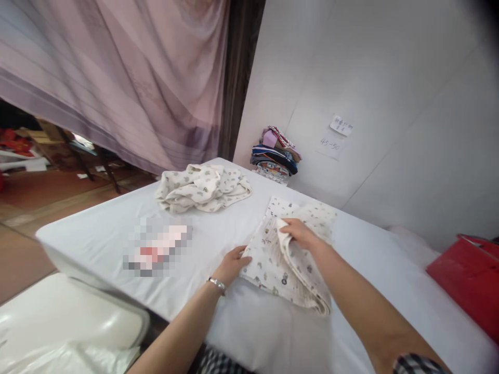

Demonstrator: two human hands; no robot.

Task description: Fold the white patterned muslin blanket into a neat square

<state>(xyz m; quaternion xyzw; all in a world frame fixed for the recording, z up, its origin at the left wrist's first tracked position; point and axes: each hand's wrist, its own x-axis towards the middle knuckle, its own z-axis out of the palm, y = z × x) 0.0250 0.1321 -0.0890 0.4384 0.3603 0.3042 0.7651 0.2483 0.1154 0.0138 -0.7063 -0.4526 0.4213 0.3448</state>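
A cream cloth (268, 254) with a small printed pattern lies folded in layers on the white-covered table (210, 234). My left hand (234, 262) grips its left edge, thumb on top and the other fingers partly under the fabric. My right hand (300, 234) pinches the border of the upper layer and holds it raised, so that this layer curls over toward the right. The ends of the right fingers are partly hidden by the fabric. A second cloth (202, 187) of similar print lies crumpled at the far left of the table.
A blurred-out pinkish item (158, 249) lies on the table's left part. Folded clothes (275, 153) are stacked by the grey wall, near two paper notes (335, 136). A red container (465, 280) stands right, a white chair (70, 311) lower left, and a pink curtain (156, 78) hangs behind.
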